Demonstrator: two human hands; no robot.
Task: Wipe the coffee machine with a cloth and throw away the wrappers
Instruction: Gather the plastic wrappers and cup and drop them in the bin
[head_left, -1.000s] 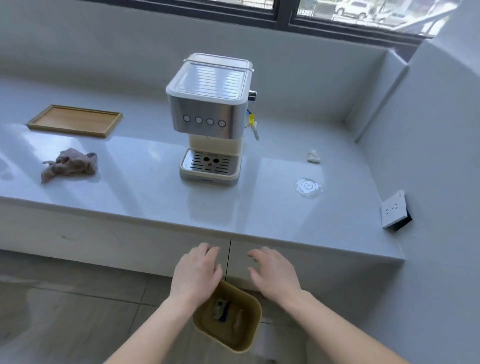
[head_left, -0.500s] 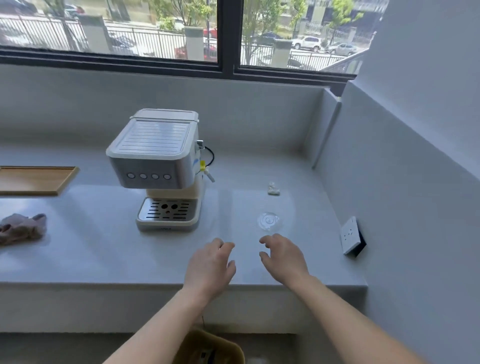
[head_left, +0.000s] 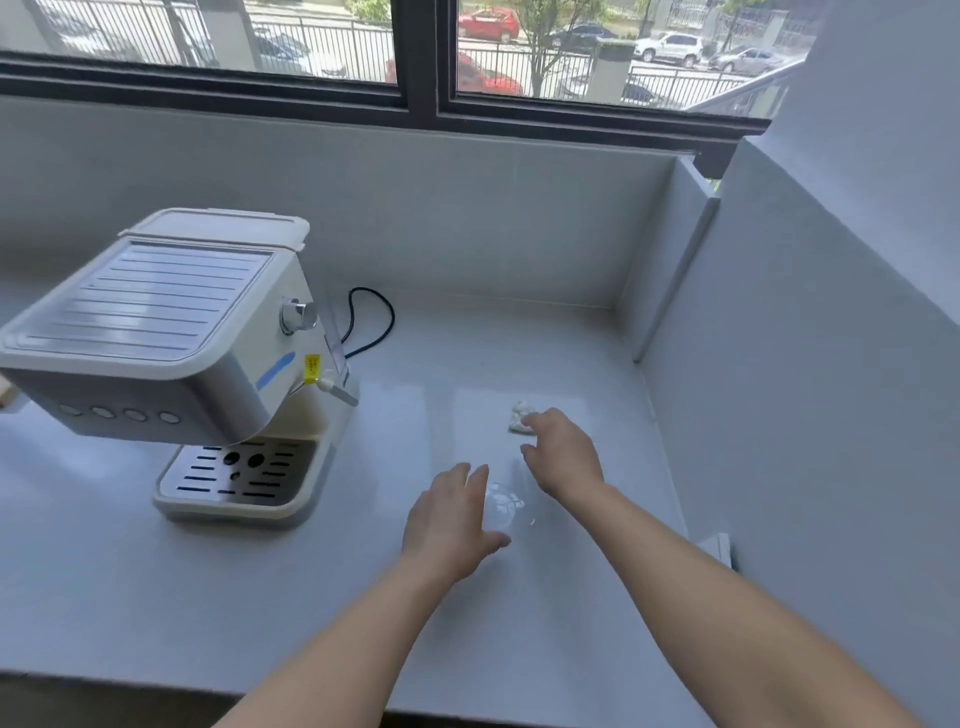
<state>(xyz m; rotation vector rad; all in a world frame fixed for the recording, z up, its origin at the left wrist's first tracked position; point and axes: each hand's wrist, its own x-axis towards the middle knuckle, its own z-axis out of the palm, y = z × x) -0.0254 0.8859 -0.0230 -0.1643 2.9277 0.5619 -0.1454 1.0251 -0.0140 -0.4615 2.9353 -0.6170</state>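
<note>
We see the coffee machine (head_left: 176, 364) standing on the pale surface (head_left: 156, 597), and we place everything else from it. To its right, well clear of the drip tray (head_left: 236, 475), both of our hands reach out over the surface.

The left hand (head_left: 449, 522) hovers with fingers spread and loose — empty, palm down. Just beside its fingertips, on the side away from the machine, lies a clear plastic wrapper (head_left: 506, 506), flat and almost see-through; we cannot tell whether the hand touches it or only covers its near edge.

The right hand (head_left: 563, 452) is farther from the machine and a little deeper toward the wall. It is open too, fingers curved, gripping nothing. A small crumpled white wrapper (head_left: 519, 418) lies right at its fingertips, on the side facing the machine; contact looks likely at the index finger, but we cannot be sure.

Behind the machine a black cord (head_left: 374, 322) loops across the surface — and a white wall socket (head_left: 719, 548) peeks out past the right forearm, far from the machine.
</note>
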